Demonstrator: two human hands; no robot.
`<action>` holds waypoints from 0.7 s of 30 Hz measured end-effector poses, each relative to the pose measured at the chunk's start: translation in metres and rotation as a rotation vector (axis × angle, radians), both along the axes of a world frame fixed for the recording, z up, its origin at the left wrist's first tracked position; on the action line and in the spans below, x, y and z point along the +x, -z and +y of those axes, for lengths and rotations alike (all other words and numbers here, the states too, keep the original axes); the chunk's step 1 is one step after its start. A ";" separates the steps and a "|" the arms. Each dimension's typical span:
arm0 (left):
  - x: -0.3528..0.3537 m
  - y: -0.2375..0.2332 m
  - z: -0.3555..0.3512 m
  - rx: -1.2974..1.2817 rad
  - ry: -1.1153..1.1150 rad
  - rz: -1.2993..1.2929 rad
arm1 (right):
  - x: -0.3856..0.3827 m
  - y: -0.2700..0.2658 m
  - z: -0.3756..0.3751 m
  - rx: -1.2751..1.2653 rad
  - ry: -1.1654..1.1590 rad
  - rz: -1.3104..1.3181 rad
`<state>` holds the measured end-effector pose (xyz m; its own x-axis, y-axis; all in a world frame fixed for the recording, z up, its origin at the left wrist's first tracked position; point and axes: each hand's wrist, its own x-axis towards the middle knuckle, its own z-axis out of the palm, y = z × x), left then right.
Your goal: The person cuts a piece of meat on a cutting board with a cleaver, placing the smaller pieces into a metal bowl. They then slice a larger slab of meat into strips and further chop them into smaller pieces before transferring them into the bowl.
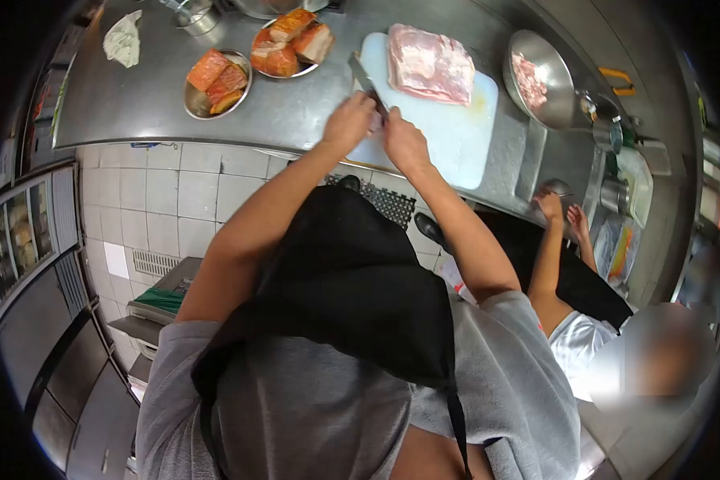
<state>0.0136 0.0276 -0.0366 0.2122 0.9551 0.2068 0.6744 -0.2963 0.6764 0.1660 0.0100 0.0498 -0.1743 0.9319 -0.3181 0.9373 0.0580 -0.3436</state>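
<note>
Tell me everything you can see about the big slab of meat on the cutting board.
The slab of meat is thick and roughly rectangular, with rounded corners. It looks raw: pale pink, mottled with whitish, fatty-looking patches, and pinker along the edges. It appears to be in one piece, lying flat on the far part of the pale cutting board. The board is all that visibly touches it; the knife blade is beside it, to its left in the picture. Its underside is hidden.

Knife (366,81) in right fingers (395,122)
</note>
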 end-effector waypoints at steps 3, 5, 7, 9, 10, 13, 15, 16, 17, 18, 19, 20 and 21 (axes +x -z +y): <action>-0.001 -0.014 0.006 -0.122 -0.020 -0.017 | 0.027 -0.011 -0.014 -0.025 -0.042 -0.015; 0.005 -0.013 0.003 -0.151 0.006 0.003 | 0.046 -0.030 -0.041 -0.081 -0.054 -0.034; 0.015 -0.011 -0.005 -0.093 0.059 0.004 | 0.046 -0.022 -0.036 -0.101 -0.002 -0.037; 0.018 -0.011 -0.010 -0.018 0.042 0.007 | 0.030 0.023 -0.016 0.039 0.022 0.053; 0.021 -0.009 -0.010 -0.005 0.019 0.018 | 0.015 0.030 0.001 0.051 0.054 0.068; 0.017 -0.006 -0.004 -0.026 -0.029 -0.038 | 0.016 0.034 0.027 0.094 0.072 0.133; 0.011 0.000 -0.005 0.004 -0.074 -0.118 | 0.058 0.054 0.028 0.065 0.156 0.475; 0.007 0.009 -0.003 -0.019 -0.110 -0.212 | 0.072 0.039 0.014 -0.129 0.307 0.565; 0.003 0.007 -0.001 -0.058 -0.090 -0.205 | 0.078 0.025 -0.002 -0.327 0.453 0.648; 0.000 0.002 0.002 -0.097 -0.081 -0.202 | 0.078 0.013 -0.015 -0.251 0.444 0.598; -0.003 -0.002 0.001 -0.140 -0.074 -0.197 | 0.077 0.002 -0.031 -0.178 0.433 0.549; -0.002 -0.004 -0.002 -0.148 -0.115 -0.234 | 0.076 -0.005 -0.042 -0.103 0.433 0.502; 0.000 -0.005 -0.003 -0.156 -0.151 -0.268 | 0.073 -0.008 -0.046 0.056 0.365 0.477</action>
